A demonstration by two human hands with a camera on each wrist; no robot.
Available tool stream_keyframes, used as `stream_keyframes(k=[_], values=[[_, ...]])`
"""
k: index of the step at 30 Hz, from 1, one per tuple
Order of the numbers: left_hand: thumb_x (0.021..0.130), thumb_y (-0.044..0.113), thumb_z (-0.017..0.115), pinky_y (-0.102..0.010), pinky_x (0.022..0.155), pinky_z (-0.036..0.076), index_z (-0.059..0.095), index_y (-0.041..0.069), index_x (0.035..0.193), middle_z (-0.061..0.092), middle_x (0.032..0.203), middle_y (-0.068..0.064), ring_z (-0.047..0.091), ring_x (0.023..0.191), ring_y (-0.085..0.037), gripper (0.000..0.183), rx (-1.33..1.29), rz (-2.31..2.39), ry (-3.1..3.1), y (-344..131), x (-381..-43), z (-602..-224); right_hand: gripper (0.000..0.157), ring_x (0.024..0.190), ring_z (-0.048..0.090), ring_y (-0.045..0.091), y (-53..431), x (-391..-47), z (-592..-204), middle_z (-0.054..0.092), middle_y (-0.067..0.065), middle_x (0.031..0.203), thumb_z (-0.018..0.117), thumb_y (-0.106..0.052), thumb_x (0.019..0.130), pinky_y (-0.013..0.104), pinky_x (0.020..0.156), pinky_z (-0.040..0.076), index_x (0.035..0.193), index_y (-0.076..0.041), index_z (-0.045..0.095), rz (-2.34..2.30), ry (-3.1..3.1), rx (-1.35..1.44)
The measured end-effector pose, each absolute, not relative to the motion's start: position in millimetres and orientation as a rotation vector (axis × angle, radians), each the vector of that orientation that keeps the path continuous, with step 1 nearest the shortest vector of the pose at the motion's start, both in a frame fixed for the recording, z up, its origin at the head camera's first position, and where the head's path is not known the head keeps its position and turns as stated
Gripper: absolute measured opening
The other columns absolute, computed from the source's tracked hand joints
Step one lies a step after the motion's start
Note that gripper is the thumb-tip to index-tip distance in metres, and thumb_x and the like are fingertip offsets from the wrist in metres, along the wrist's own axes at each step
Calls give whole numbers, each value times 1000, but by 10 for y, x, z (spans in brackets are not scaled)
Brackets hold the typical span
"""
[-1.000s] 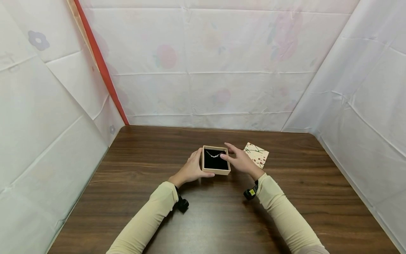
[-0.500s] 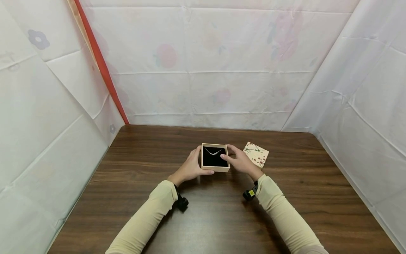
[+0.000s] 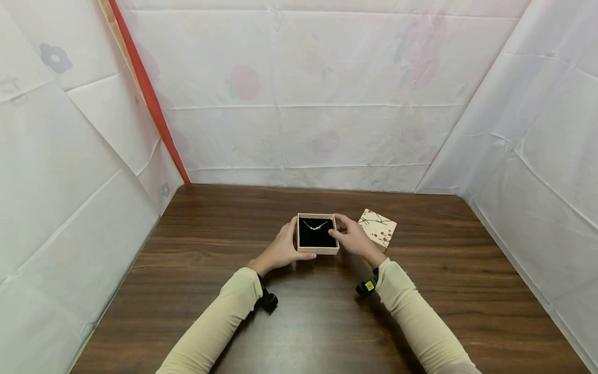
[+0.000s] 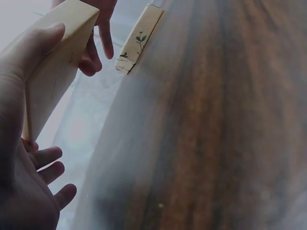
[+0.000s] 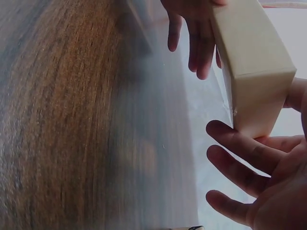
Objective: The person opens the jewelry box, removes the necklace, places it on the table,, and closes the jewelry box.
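Note:
A small cream jewelry box (image 3: 318, 250) without its lid is held up off the table. Inside it, a thin silver necklace (image 3: 315, 227) lies across a black pad (image 3: 317, 239). My left hand (image 3: 282, 248) grips the box's left side, its thumb along the front wall, as the left wrist view also shows. On the opposite side my right hand (image 3: 355, 238) holds the box, fingers against the right wall and underside. The right thumb reaches over the rim by the pad's right edge. In the right wrist view the box (image 5: 256, 48) hides part of both hands.
The box's lid (image 3: 379, 228), cream with red flowers and green stems, lies on the brown wooden table (image 3: 224, 208) just beyond my right hand. White patterned cloth (image 3: 299, 140) walls in the back and both sides. Red trim (image 3: 149, 98) runs down the left corner.
My right fingers have come in against the box's right wall, and the right thumb has drawn back from the necklace's end toward the rim. The box has shifted slightly.

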State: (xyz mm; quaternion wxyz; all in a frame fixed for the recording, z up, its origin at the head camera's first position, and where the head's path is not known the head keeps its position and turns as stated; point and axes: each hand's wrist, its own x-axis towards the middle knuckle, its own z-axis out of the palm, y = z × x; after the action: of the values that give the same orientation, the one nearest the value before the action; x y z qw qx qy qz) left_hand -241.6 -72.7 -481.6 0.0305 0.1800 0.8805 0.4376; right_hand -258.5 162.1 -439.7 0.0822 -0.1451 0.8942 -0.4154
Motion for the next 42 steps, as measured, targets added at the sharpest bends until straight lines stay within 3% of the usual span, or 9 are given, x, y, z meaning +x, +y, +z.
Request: stream_keyframes(k=[14,22,37,42], values=[[71,49,83,-63,114,23,2,9,158,18,162,-17,20,148,-37,125,513,1212,2731,-737,-2396,-4807,60,82,60,20,1630,-2599,-4435,67,18,110,58,-22,97,33,70,46,149,-1,35,-1205,2657,-385],[71,48,84,-62,115,19,-1,17,158,18,163,-12,18,150,-33,126,555,1205,2734,-749,-2402,-4802,59,97,64,26,1639,-2585,-4457,65,20,117,57,-22,98,37,77,48,148,-2,36,-1182,2665,-374],[72,52,82,-60,114,25,4,11,158,21,161,-16,21,148,-38,123,622,1085,2766,-757,-2368,-4727,58,87,61,21,1623,-2577,-4488,68,16,108,60,-23,95,38,78,48,146,-2,41,-1145,2703,-368],[71,53,82,-57,112,32,8,11,158,23,160,-18,25,146,-38,121,604,1059,2757,-757,-2366,-4714,58,83,60,19,1616,-2575,-4500,69,16,105,61,-23,95,36,75,48,145,-1,41,-1138,2708,-381]])
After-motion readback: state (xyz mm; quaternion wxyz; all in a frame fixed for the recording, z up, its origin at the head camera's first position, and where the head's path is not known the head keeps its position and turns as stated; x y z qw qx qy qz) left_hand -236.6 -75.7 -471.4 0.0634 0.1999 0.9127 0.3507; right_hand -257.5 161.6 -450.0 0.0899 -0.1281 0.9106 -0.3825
